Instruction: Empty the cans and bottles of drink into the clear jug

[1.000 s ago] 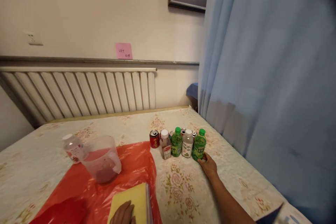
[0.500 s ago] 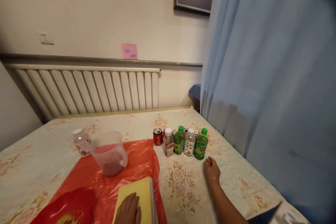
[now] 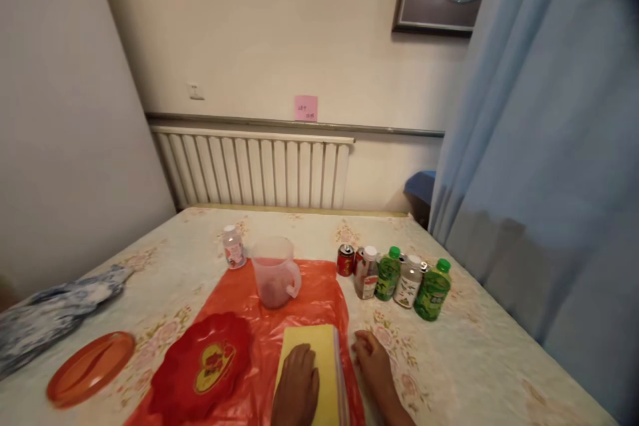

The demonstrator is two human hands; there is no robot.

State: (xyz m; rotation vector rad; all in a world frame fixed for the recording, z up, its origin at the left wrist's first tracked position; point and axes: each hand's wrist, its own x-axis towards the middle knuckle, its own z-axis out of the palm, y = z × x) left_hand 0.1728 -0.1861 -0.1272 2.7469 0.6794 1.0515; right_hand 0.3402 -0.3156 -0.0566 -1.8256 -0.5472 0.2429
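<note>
Your left hand point(image 3: 298, 383) lies flat, palm down, on the yellow pad point(image 3: 327, 359) | pad sits on the red bag point(image 3: 259, 319) at the tabletop's point(image 3: 474, 359) near edge | your right hand point(image 3: 372, 363) rests loosely curled just beside the pad's right edge, holding nothing | bottles point(image 3: 399, 276) stand well beyond it.

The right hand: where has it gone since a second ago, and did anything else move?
The right hand let go of the green bottle at the end of the row and drew back to rest beside the yellow pad. The left hand stayed flat on that pad. Bottles, cans and measuring jug kept their places.
</note>
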